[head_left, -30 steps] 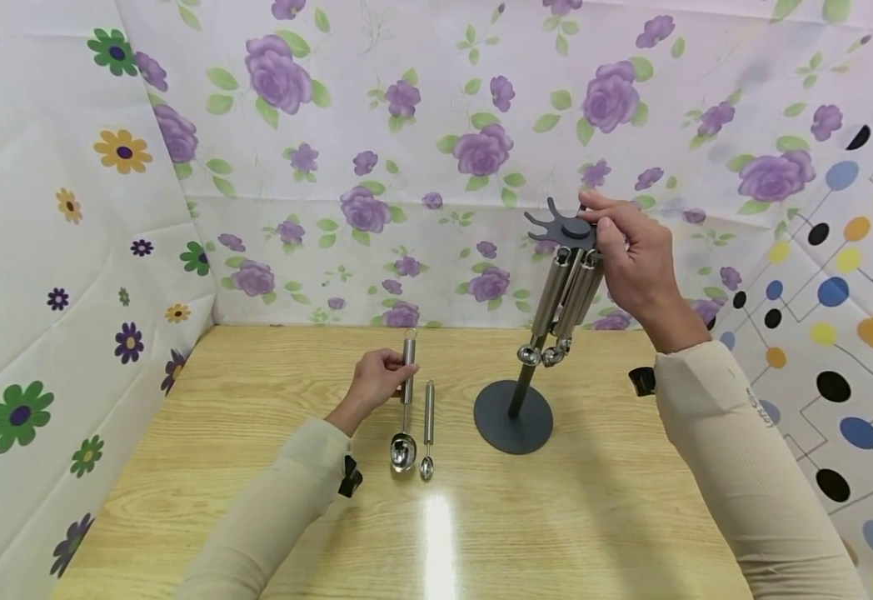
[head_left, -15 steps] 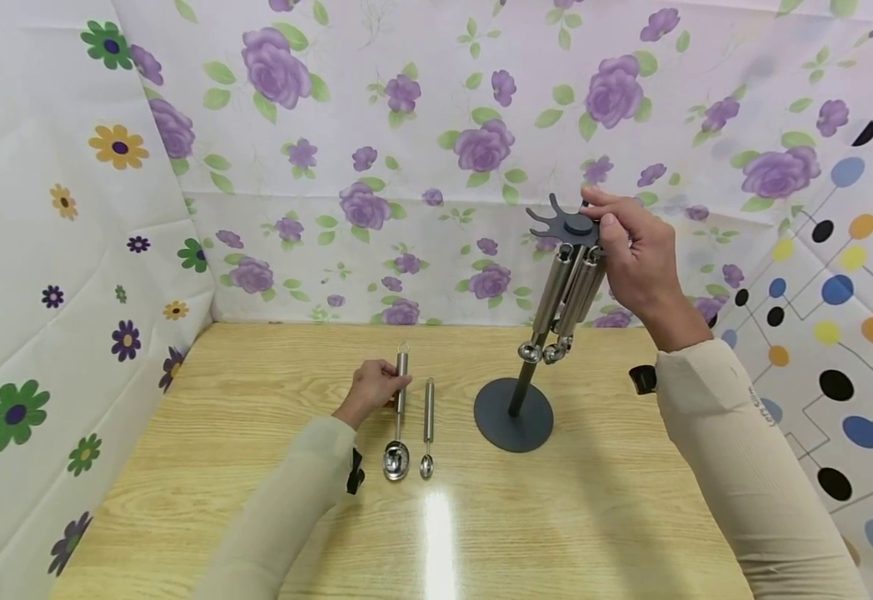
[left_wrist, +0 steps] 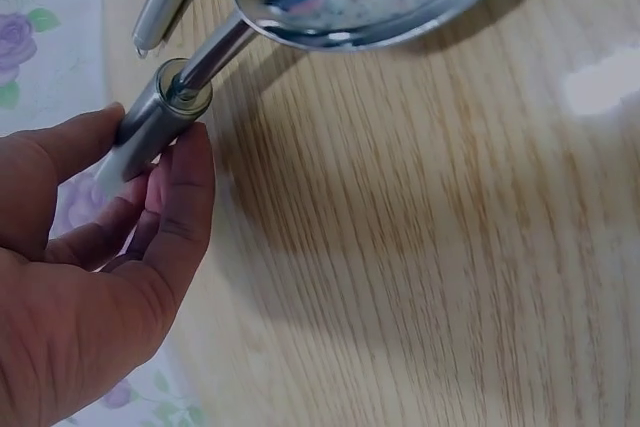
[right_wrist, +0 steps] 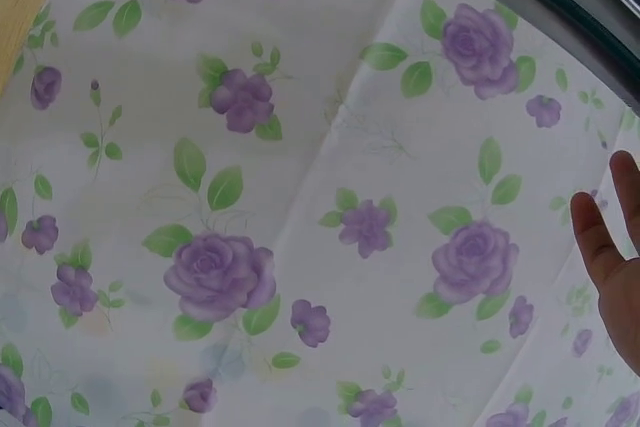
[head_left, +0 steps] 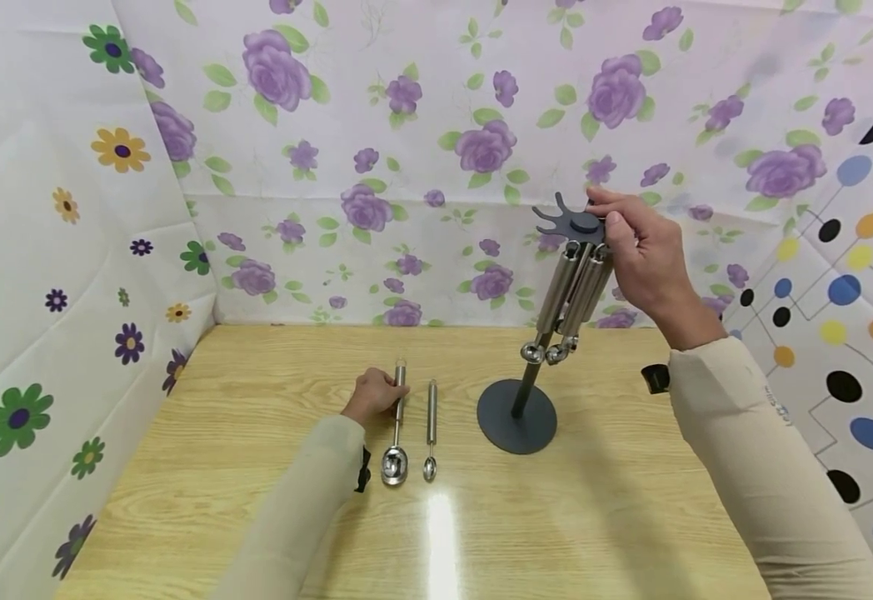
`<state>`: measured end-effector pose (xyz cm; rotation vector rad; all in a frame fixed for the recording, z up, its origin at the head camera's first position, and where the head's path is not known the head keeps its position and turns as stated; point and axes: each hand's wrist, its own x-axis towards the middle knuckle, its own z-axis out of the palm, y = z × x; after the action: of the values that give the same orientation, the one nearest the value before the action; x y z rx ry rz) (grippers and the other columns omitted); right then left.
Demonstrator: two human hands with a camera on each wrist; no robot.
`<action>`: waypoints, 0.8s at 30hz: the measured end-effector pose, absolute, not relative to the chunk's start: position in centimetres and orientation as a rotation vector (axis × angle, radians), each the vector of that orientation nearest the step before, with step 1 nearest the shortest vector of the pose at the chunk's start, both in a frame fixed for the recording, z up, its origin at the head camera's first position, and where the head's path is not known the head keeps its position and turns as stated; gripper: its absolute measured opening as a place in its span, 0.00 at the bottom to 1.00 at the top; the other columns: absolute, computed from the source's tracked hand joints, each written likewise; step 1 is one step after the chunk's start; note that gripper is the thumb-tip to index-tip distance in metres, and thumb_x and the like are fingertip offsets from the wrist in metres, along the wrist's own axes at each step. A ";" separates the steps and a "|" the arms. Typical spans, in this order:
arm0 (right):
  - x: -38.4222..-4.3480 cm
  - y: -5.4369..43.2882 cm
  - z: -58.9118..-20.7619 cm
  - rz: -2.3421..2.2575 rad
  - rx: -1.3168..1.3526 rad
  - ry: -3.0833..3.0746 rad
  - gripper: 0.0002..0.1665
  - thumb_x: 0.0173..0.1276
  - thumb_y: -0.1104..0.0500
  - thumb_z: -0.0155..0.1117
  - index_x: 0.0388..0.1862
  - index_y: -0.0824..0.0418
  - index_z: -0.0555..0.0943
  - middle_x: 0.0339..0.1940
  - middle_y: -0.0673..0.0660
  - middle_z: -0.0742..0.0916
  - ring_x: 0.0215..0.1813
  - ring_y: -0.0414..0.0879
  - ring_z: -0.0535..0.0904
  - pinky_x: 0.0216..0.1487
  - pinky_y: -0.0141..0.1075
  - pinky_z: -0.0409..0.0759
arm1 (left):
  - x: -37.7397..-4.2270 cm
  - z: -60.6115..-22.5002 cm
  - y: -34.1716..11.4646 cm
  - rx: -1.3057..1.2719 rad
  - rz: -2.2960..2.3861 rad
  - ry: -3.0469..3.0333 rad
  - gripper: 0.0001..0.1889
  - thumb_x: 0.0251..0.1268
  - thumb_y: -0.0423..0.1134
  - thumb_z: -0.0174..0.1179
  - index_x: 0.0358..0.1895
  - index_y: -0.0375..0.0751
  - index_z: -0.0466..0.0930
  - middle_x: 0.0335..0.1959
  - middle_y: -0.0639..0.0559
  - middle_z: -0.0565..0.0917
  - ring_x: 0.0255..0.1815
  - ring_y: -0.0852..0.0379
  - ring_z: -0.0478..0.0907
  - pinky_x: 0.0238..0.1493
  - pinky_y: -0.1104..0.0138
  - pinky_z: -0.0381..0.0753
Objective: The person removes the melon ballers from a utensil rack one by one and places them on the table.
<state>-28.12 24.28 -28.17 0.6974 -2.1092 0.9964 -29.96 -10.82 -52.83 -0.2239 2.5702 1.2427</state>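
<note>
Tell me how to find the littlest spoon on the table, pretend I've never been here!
On the wooden table, find the dark stand with the round base. Just left of that base lies a thin metal spoon. No hand touches it, and its bowl is much smaller than that of the big spoon beside it, which the left hand holds.

A short line of small lettering [head_left: 777, 406] stands on the person's right sleeve [head_left: 770, 467], too blurred to be read with certainty.
</note>
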 end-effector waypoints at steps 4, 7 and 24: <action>-28.0 24.6 -28.2 0.968 0.686 -2.135 0.21 0.80 0.61 0.44 0.53 0.71 0.82 0.65 0.56 0.81 0.67 0.53 0.75 0.60 0.21 0.70 | -30.1 -53.1 -10.9 -0.225 1.157 2.581 0.16 0.67 0.40 0.67 0.22 0.36 0.80 0.20 0.44 0.83 0.21 0.51 0.82 0.27 0.61 0.84; -27.9 24.5 -28.2 0.949 0.717 -2.132 0.21 0.79 0.61 0.44 0.53 0.72 0.82 0.65 0.58 0.81 0.67 0.55 0.75 0.62 0.23 0.69 | -30.2 -53.2 -10.9 -0.243 1.130 2.574 0.16 0.66 0.39 0.68 0.22 0.35 0.81 0.19 0.42 0.84 0.20 0.51 0.83 0.23 0.63 0.83; -27.8 24.0 -28.0 0.934 0.724 -2.125 0.22 0.78 0.61 0.43 0.53 0.73 0.82 0.64 0.60 0.82 0.66 0.57 0.76 0.63 0.24 0.69 | -30.3 -53.6 -10.3 -0.246 1.170 2.528 0.10 0.65 0.36 0.68 0.34 0.30 0.84 0.28 0.41 0.83 0.22 0.53 0.82 0.25 0.64 0.85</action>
<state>-27.80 23.97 -28.04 0.7238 -2.1252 0.9336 -30.33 -10.30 -53.58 -0.2461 2.5285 1.1701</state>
